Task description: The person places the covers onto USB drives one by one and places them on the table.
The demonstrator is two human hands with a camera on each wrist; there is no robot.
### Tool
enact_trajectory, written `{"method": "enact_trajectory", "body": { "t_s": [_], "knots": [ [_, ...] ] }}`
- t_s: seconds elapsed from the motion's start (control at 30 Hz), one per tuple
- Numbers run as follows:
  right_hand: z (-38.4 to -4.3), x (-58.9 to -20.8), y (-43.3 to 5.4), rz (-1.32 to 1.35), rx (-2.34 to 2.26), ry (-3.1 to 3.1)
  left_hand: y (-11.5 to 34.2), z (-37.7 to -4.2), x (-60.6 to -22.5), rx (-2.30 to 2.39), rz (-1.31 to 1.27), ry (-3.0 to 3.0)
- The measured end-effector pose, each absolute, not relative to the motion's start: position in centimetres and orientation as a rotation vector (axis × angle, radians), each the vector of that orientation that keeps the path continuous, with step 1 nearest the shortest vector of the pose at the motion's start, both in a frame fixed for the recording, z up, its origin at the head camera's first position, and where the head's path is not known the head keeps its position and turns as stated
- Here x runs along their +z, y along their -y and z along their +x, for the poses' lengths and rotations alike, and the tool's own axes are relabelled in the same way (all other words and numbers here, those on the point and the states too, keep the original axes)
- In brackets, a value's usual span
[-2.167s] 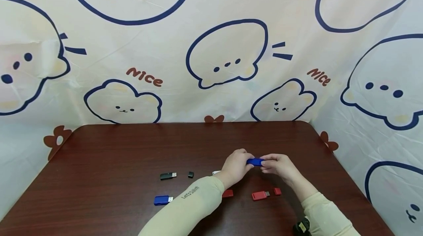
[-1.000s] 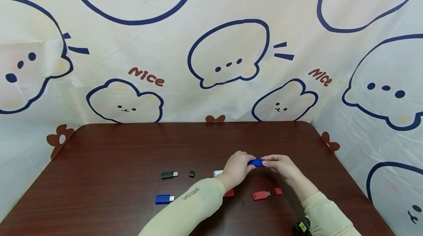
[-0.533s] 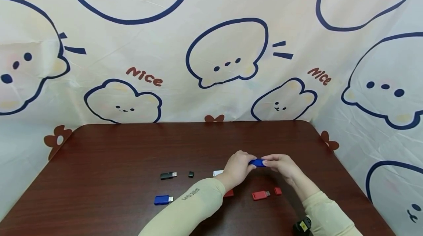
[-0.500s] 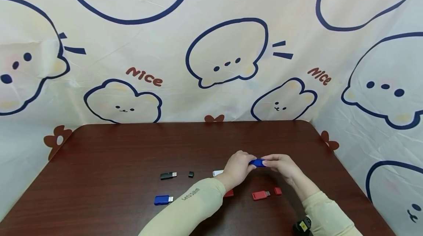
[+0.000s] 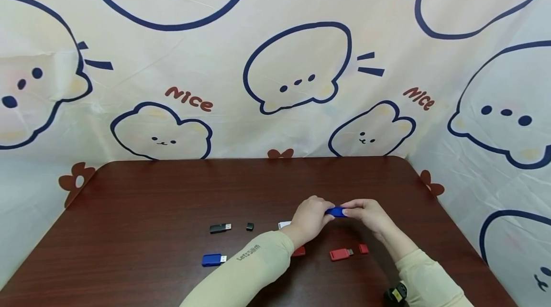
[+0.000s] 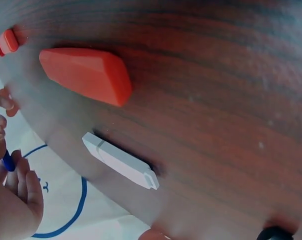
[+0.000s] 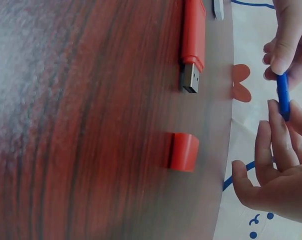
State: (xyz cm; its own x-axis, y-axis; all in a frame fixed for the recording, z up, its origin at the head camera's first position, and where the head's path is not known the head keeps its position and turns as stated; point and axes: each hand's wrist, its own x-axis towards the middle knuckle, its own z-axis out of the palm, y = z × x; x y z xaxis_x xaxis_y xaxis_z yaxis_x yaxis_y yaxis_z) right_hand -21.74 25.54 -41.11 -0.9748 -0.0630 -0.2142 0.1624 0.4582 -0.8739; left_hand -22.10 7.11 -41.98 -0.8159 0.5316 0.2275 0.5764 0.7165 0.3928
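Note:
Both hands meet above the right half of the table around a blue USB flash drive (image 5: 336, 212). My left hand (image 5: 311, 216) pinches its left end between thumb and fingers. From the other side, the thumb and fingertips of my right hand (image 5: 369, 214) pinch the right end. In the right wrist view the blue drive (image 7: 283, 97) shows as a narrow strip bridging the two hands, its ends covered by fingertips. No metal plug shows on it. Below the hands lie a red flash drive (image 5: 341, 255) with its plug bare and its red cap (image 5: 363, 248) apart.
A white flash drive (image 6: 122, 162), plug covered, and a red block-like piece (image 6: 86, 75) lie under the left forearm. Further left are a black flash drive (image 5: 220, 228), its black cap (image 5: 250, 226) and another blue flash drive (image 5: 213, 260). A patterned cloth (image 5: 232, 68) stands behind the table.
The hands have shifted very slightly right with the blue flash drive, both still pinching it. The things on the table lie as before.

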Motion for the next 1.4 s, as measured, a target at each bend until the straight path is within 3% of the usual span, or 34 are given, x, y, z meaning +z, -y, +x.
{"method": "enact_trajectory", "body": {
  "t_s": [0.57,0.87,1.4],
  "knots": [
    [-21.6,-40.4,-25.7,0.032,-1.511,-2.545,-7.2,-22.0,-41.3,-0.774,-0.889,2.820],
    [-21.4,-40.6,-24.9,-0.283,-1.225,-2.829,-7.2,-22.1,-41.4,-0.737,-0.811,2.834],
    [-21.2,-40.4,-24.8,-0.576,-0.849,-3.126,-7.4,-21.7,-41.8,-0.654,-0.782,2.794]
  ]
}}
